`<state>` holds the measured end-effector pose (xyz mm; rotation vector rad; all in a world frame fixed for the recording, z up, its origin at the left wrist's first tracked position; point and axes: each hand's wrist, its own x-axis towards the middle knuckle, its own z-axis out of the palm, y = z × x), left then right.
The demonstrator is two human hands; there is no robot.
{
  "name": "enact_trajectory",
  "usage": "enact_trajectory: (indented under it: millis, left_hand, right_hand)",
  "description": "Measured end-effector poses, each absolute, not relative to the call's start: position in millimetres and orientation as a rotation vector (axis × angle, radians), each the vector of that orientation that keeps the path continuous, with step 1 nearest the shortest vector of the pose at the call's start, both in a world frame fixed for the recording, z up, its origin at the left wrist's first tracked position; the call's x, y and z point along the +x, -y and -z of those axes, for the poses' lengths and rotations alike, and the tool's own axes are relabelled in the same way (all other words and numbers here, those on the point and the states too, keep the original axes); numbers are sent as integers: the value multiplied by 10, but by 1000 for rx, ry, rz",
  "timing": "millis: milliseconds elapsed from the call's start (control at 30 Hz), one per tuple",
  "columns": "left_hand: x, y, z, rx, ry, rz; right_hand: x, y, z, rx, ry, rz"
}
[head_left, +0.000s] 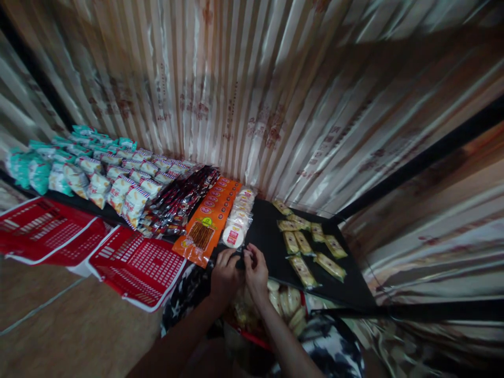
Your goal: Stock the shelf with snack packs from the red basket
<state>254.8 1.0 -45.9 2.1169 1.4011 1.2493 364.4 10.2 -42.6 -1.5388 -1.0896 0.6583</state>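
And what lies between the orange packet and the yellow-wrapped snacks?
In the head view, the row of round white snacks in clear wrappers, then black tabletop.

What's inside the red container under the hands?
The red container shows pale, rounded pieces at right and something yellowish, too dim to name, at left. The left hand, right hand and forearms cover part; the bottom is hidden.

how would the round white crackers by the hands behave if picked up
The round white crackers look thin, so they may snap if squeezed. Their clear wrapping looks glossy, so it might slip or crinkle. They overlap in a row, so pushing one could shift its neighbours.
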Motion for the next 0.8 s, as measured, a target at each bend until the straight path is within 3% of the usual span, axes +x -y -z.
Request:
enact_trajectory:
  millis: [133, 333, 567, 800]
  left_hand:
    - [2585, 244, 533, 2102, -1259, -1101]
    - [2760, 514, 741, 1991, -1467, -622]
    - [2837, 529, 844, 1965, -1525, -526]
    - [2908, 622, 750, 1976, -1421, -577]
  right_hand:
    - [3731, 326, 480, -1596, 1109, -724]
    - [4040, 696, 867, -1823, 1133, -643]
    - [4101, 865, 1280, -1876, 1121, -782]
    - [4023, 888, 1196, -1776, 858, -895]
